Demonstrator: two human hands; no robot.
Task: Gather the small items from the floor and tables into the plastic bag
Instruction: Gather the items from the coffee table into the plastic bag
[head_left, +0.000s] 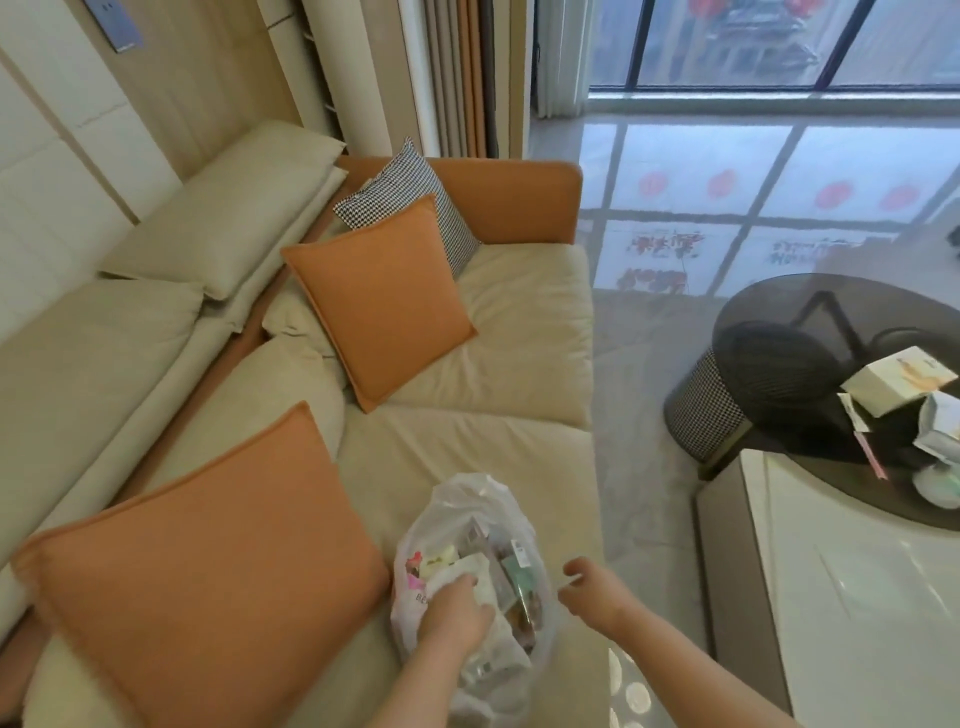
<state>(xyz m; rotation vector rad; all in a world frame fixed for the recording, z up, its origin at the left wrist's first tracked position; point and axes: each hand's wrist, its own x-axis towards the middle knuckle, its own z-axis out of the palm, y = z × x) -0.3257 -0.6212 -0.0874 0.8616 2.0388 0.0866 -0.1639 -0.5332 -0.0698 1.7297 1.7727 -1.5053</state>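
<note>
**Thin bag, light load, still more on the table**

The plastic bag (470, 587) sits on the sofa (493, 332) seat near its front edge, just right of the large orange cushion (208, 577). The left hand (457, 605) reaches into its mouth, fingers curled around a pale packet (467, 569) among the small cartons inside. The right hand (587, 590) hovers just right of the bag, loosely curled, holding nothing. The film looks thin, soft and slippery; the contents seem light, so the gathered rim is likely the safest grip, not the sides. Boxes and wrappers (901, 387) remain on the dark round table (769, 322), well right of the sofa.
</note>
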